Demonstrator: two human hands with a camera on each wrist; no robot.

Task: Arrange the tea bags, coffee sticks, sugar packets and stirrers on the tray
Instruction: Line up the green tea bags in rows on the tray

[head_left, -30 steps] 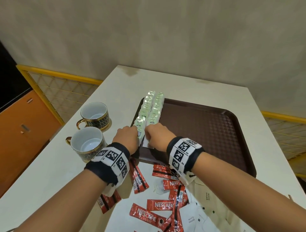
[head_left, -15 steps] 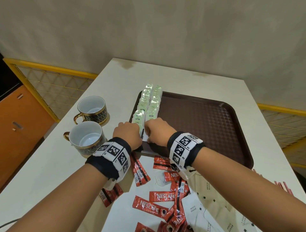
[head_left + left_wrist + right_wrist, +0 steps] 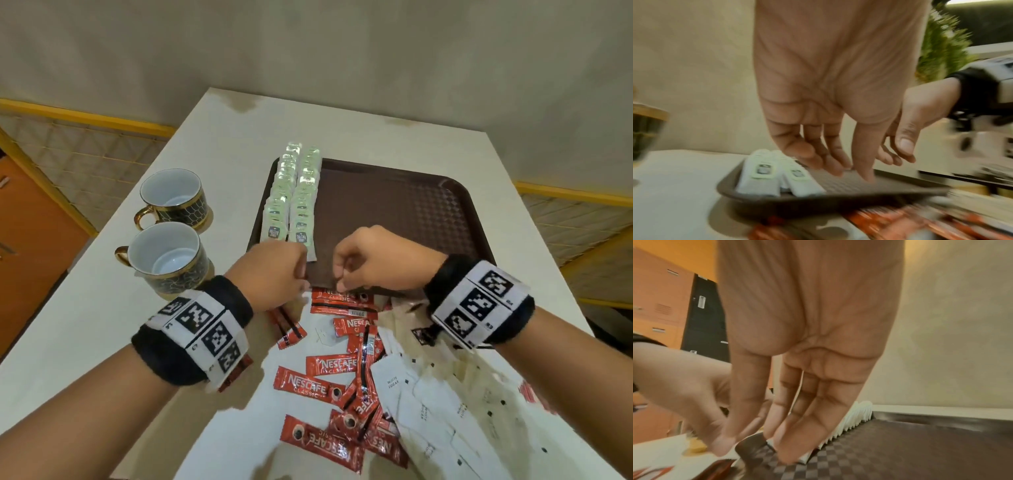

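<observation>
Lifting off the tea bags (image 3: 291, 202), both hands' fingers (image 3: 863, 162) now hang loose, empty.

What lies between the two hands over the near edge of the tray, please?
In the head view, only bare brown tray floor shows between the left hand and right hand; the tea bag rows end just beyond the left hand.

Office break room: orange lockers (image 3: 659, 305), 2 cups (image 3: 169, 255), white table (image 3: 85, 308).
</observation>
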